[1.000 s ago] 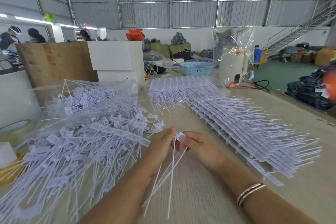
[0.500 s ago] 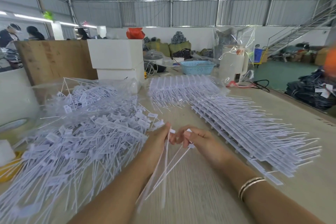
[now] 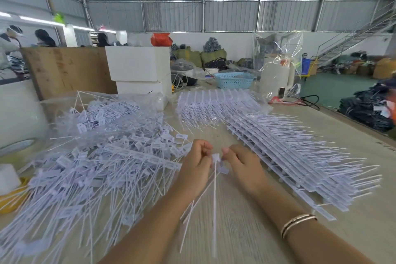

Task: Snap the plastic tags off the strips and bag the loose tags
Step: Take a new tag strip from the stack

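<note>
Head camera, looking down at the bench: both hands meet in the middle of the table. The left hand is curled shut, thumb and fingers pinched on a few white tags, whose thin tails fan down toward the camera between the forearms. The right hand is closed too, its fingertips pinching the small flat head at the top of that same bunch, just beside the left thumb (the motion blur hides exactly how many tags are in there). The two hands are nearly touching.

To the left lies a big heap of loose tags, heads and tails tangled every which way, spreading right up to the left wrist. Behind it, a clear bag lies on the table with more tags inside. To the right, a stack of strips runs diagonally away from the hands, tails bristling off to the right side. Another bunch of strips sits farther back under clear plastic. A bracelet rings the right wrist. Farther back, white boxes stand stacked, and a blue basket rests beyond the strips.
</note>
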`<state>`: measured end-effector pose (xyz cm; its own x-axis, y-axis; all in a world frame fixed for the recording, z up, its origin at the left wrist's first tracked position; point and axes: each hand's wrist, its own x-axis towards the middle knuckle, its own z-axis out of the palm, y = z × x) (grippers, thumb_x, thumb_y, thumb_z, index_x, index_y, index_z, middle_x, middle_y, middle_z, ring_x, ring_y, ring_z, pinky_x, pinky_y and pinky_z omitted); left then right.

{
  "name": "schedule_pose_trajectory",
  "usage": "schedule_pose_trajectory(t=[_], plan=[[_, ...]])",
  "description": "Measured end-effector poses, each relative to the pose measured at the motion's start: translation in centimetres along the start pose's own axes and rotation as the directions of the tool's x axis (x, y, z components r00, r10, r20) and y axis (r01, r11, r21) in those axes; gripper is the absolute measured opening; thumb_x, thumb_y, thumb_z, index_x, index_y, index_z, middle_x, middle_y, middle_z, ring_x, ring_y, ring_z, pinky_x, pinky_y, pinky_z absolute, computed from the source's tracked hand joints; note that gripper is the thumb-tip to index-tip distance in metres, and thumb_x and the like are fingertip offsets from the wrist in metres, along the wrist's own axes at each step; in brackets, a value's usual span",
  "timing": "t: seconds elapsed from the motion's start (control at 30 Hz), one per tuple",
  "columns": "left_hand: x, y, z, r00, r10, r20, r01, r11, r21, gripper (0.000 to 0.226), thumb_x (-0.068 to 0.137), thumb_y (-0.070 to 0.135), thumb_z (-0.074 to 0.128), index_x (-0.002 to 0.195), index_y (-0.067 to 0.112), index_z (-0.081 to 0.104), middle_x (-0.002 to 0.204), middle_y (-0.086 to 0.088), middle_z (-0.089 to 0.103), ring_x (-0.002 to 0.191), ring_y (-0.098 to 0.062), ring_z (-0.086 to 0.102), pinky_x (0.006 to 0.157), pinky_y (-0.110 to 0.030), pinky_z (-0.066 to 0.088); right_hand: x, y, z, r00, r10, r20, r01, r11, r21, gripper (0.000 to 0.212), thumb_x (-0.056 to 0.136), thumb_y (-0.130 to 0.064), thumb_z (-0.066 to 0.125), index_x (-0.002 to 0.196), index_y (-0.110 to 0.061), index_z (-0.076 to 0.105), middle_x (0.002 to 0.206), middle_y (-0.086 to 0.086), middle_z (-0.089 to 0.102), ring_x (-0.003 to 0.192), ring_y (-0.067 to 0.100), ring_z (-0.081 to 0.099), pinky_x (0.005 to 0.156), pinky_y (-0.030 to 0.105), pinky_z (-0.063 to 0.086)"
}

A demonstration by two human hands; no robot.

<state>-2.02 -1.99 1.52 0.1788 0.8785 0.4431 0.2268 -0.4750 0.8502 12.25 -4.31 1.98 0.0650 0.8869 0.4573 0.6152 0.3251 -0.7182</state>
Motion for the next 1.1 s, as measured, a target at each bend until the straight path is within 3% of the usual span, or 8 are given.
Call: schedule_pose_trajectory(t=[0.17,0.3,0.43,0.57,0.7,0.77,0.93,1.1], plan=[[-0.1,0.4,-0.1,0.996,0.084,0.016,-0.085,0.983,0.162,0.030,0.089,-0.001,0.048,0.086,0.029,0.042,0.076,0.008,0.049,0.067,0.000,0.049,0.061,-0.011,0.037,-0.6,-1.4,0.0,0.979,-0.055,0.197,0.034,0.993,0.112,0.036,0.095,-0.019,0.054,0.059,-0.020,0.052,0.065,-0.008,0.047,0.061,-0.002,0.044,0.061,0.013,0.032],[-0.1,-0.2,-1.2,0.989,0.109,0.096,-0.137,0.916,0.377,0.019,0.096,0.015,0.046,0.080,0.016,0.056,0.061,0.007,0.049,0.059,-0.009,0.047,0.067,-0.028,0.030,-0.6,-1.3,-0.5,0.985,0.013,0.171,-0.070,0.942,0.329,0.022,0.094,-0.003,0.048,0.075,0.007,0.055,0.073,0.010,0.046,0.068,0.011,0.043,0.064,0.019,0.032],[-0.1,-0.5,-1.3,0.986,0.136,0.092,-0.162,0.889,0.429,0.036,0.094,0.019,0.050,0.059,0.027,0.043,0.049,0.006,0.042,0.050,-0.009,0.041,0.068,-0.031,0.027,-0.9,-1.6,-0.5,0.958,-0.012,0.287,-0.076,0.954,0.292,0.022,0.094,-0.006,0.049,0.073,-0.005,0.056,0.071,0.003,0.050,0.068,0.008,0.046,0.067,0.018,0.034],[-0.2,0.1,-1.1,0.973,0.217,0.075,-0.228,0.868,0.442,0.029,0.094,0.021,0.050,0.068,0.031,0.045,0.049,0.013,0.042,0.052,0.000,0.043,0.075,-0.032,0.033,-0.9,-1.5,-0.6,0.946,-0.014,0.324,-0.101,0.937,0.335,0.027,0.094,-0.019,0.055,0.069,-0.011,0.058,0.067,-0.003,0.051,0.065,0.004,0.046,0.063,0.011,0.035],[0.0,0.6,-1.9,0.967,0.239,0.094,-0.231,0.647,0.727,0.032,0.098,0.032,0.031,0.068,0.027,0.041,0.060,0.011,0.041,0.074,-0.011,0.051,0.097,-0.033,0.028,-0.6,-1.2,-0.7,0.960,-0.025,0.279,-0.099,0.902,0.421,0.028,0.092,-0.006,0.055,0.065,-0.012,0.059,0.064,-0.004,0.051,0.063,0.005,0.046,0.064,0.013,0.035],[0.1,0.7,-2.2,0.968,0.226,0.112,-0.227,0.590,0.775,0.040,0.098,0.035,0.034,0.060,0.024,0.036,0.055,0.010,0.038,0.065,-0.011,0.046,0.098,-0.030,0.026,-0.6,-1.1,-0.7,0.956,-0.023,0.292,-0.109,0.898,0.426,0.029,0.091,-0.004,0.056,0.064,-0.014,0.060,0.062,-0.006,0.054,0.062,0.005,0.048,0.064,0.013,0.036],[0.1,0.4,-2.0,0.977,0.185,0.109,-0.213,0.785,0.582,0.050,0.095,0.028,0.051,0.050,0.024,0.031,0.043,0.007,0.031,0.045,-0.005,0.033,0.069,-0.025,0.028,-0.8,-1.5,-0.5,0.935,-0.050,0.352,-0.096,0.917,0.387,0.029,0.093,-0.008,0.057,0.065,-0.016,0.057,0.061,-0.008,0.053,0.058,0.002,0.048,0.060,0.011,0.036],[0.3,0.2,-2.2,0.980,-0.173,0.097,0.152,0.970,0.190,0.039,0.099,0.025,0.045,0.063,0.014,0.057,0.058,0.005,0.050,0.058,-0.007,0.046,0.055,-0.015,0.031,-0.8,-1.4,0.2,0.960,-0.180,0.216,0.128,0.964,0.233,0.028,0.093,-0.012,0.058,0.072,-0.030,0.060,0.063,-0.009,0.049,0.059,0.002,0.043,0.058,0.016,0.032]])
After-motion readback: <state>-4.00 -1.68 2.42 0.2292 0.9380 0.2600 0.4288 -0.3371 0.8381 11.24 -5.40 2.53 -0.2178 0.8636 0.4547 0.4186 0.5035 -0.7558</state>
